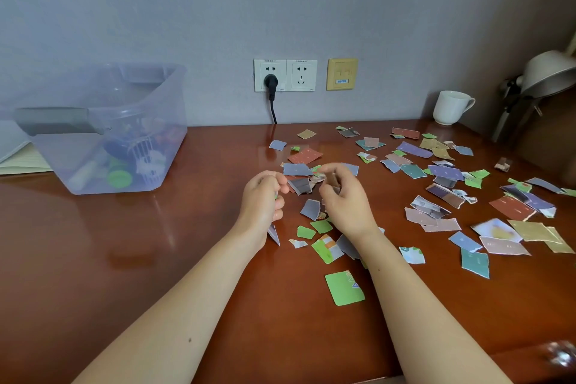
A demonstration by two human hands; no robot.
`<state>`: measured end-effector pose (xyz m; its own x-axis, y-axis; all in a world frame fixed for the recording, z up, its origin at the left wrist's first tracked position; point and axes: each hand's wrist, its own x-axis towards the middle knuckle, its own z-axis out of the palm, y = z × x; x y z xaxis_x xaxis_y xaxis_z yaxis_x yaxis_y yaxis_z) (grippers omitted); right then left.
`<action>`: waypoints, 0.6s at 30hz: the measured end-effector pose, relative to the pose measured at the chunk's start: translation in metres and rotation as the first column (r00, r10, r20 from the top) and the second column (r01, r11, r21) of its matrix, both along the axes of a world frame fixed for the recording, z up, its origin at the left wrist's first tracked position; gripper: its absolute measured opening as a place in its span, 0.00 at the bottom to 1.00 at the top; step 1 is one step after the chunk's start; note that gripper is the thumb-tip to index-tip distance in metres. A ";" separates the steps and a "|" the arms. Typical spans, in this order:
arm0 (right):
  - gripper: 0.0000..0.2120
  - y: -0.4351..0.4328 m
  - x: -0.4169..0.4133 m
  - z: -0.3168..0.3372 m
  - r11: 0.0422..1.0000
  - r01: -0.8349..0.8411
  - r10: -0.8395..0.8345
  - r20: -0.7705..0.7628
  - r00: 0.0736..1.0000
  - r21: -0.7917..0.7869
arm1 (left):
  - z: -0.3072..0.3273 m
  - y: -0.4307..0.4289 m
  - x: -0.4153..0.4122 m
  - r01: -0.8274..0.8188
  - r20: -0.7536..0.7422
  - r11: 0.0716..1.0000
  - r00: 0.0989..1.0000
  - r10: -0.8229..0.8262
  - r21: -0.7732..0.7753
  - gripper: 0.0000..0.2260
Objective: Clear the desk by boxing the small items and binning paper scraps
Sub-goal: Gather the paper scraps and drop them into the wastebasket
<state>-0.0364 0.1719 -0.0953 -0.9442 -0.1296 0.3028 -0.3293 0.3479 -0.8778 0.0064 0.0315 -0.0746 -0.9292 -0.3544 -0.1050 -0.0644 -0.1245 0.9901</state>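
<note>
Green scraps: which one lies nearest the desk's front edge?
The big green scrap lying alone by the right forearm; all the rest lie farther back, toward the wall.

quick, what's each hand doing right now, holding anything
left hand: curled round a few paper scraps
right hand: pinching a brown scrap

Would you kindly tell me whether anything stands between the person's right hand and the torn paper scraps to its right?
Nothing visible does. The right hand, pinching a brown scrap, has only bare glossy wooden desk before the torn coloured paper scraps; the white ceramic mug stands behind them.
</note>
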 end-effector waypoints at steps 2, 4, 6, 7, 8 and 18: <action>0.07 -0.001 -0.002 -0.005 0.997 -0.009 0.013 -0.044 0.999 0.082 | 0.000 -0.001 0.000 -0.007 -0.015 0.999 1.000 0.008 0.039 0.13; 0.01 -0.001 -0.004 -0.007 0.987 0.026 -0.012 -0.093 0.996 0.156 | 0.000 -0.002 0.000 -0.013 -0.033 0.998 0.999 0.015 0.062 0.13; 0.05 -0.001 -0.003 -0.006 0.954 0.075 -0.039 -0.128 0.991 0.291 | 0.000 -0.002 0.001 -0.017 -0.044 0.998 0.999 0.020 0.066 0.13; 0.08 0.000 -0.002 -0.005 0.930 0.082 -0.045 -0.112 0.993 0.358 | -0.001 -0.003 0.001 -0.018 -0.046 0.998 0.999 0.021 0.065 0.13; 0.11 -0.001 0.000 -0.003 0.903 0.075 -0.046 -0.079 0.996 0.422 | -0.001 -0.002 0.001 -0.017 -0.046 0.998 0.999 0.020 0.066 0.13; 0.11 -0.007 -0.003 0.012 0.805 -0.093 -0.002 0.159 0.987 0.586 | -0.001 -0.001 0.001 -0.023 -0.054 0.998 0.998 0.026 0.065 0.13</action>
